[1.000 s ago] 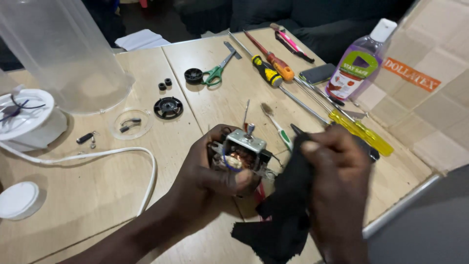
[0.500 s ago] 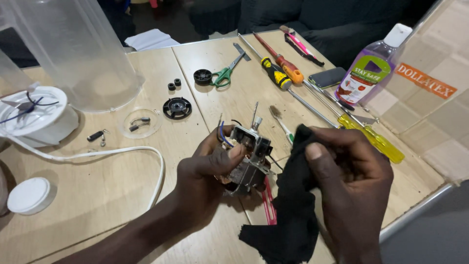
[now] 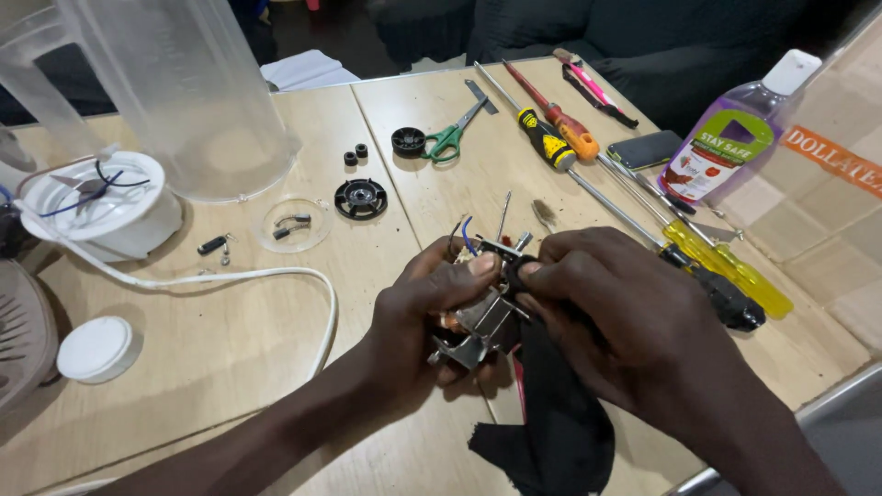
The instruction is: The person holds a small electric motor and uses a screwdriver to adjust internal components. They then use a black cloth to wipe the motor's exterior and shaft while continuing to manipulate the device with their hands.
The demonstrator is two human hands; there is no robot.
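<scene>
Left hand [image 3: 432, 312] clamps the bare electric motor [image 3: 482, 317] just in front of the scissors [image 3: 450, 140], right hand [image 3: 616, 321] pinches a black cloth [image 3: 551, 413] onto it — stripped out, wiping underway, reassembly remaining, I'd judge.

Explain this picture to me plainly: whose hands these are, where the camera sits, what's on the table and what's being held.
There is no machine here; a person works with bare hands, and the camera sits on their head looking down. The left hand grips a small metal motor with wires sticking up. The right hand presses a black cloth against it.

On the wooden table lie a clear jug, a white base with its white cord, a white cap, green scissors, several screwdrivers, a purple bottle and small black round parts.
</scene>
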